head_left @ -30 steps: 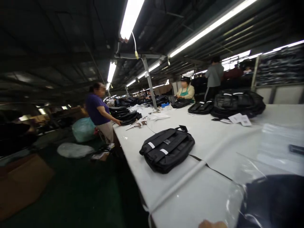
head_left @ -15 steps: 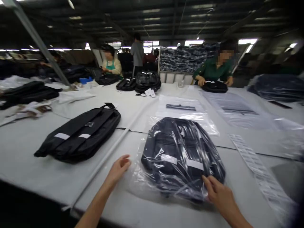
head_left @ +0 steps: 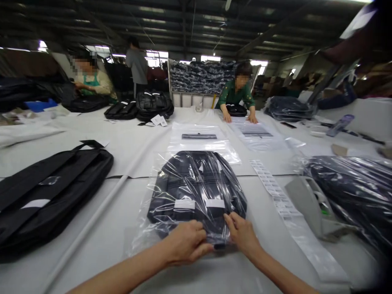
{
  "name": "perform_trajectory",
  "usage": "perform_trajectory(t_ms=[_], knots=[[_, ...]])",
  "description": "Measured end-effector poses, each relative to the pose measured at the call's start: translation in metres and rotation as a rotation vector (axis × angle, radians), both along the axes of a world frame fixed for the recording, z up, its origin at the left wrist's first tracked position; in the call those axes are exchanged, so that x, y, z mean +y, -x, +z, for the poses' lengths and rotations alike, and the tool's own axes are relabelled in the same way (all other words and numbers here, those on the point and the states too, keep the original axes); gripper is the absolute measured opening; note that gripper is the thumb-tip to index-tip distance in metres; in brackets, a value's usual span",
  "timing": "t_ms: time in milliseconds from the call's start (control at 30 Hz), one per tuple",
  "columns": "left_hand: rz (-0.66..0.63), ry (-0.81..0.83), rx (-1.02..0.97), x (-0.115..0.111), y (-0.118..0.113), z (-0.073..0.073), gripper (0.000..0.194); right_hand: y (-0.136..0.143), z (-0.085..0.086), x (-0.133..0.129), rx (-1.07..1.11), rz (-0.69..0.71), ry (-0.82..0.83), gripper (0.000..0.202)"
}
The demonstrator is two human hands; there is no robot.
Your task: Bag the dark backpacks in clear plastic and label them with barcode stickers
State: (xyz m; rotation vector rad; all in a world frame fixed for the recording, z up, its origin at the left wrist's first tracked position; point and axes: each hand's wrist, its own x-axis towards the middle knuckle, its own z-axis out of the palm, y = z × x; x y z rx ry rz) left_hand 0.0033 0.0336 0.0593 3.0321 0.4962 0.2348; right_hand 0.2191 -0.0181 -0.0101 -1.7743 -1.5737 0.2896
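A black backpack point(head_left: 202, 179) lies flat on the white table inside a clear plastic bag point(head_left: 143, 228), two white strips showing through the film. At the near edge of the bag, my left hand point(head_left: 190, 241) has its fingers curled down on the plastic. My right hand point(head_left: 240, 230) pinches the film just to the right, close to the backpack's lower right corner. Only a small gap separates the two hands. Some of the plastic gripped by my left hand is hidden under its fingers.
Another black backpack point(head_left: 55, 192) lies unbagged at left. Flat plastic bags point(head_left: 199, 143) lie beyond. At right are a label strip point(head_left: 284, 208), a grey dispenser point(head_left: 315, 204) and bagged black goods point(head_left: 352, 183). Across the table, a person in green point(head_left: 237, 92) touches a plastic bag.
My left hand has moved right from beside the bag onto its near edge. My right hand still pinches the film. The view has turned right, and the person in green now reaches forward onto plastic.
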Motion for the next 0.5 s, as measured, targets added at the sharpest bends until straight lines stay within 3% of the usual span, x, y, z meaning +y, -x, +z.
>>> perform_trajectory(t_ms=[67,167,233,367,500], knots=[[0.022,-0.054,0.001,0.005,-0.009,0.003,0.036,0.000,0.001,0.001,0.014,-0.006,0.012,0.038],[-0.240,-0.169,0.010,0.008,-0.021,0.005,0.024,0.000,0.001,0.001,0.041,0.003,0.037,0.037],[-0.365,-0.200,0.022,0.011,-0.027,0.004,0.035,-0.001,0.003,0.001,0.054,0.018,0.059,0.036],[-0.239,-0.139,0.098,0.019,-0.029,-0.008,0.073,-0.004,0.015,0.004,0.111,0.075,0.141,0.037],[-0.194,-0.039,0.142,0.022,-0.029,-0.014,0.071,-0.031,0.039,0.012,0.243,0.251,0.253,0.034]])
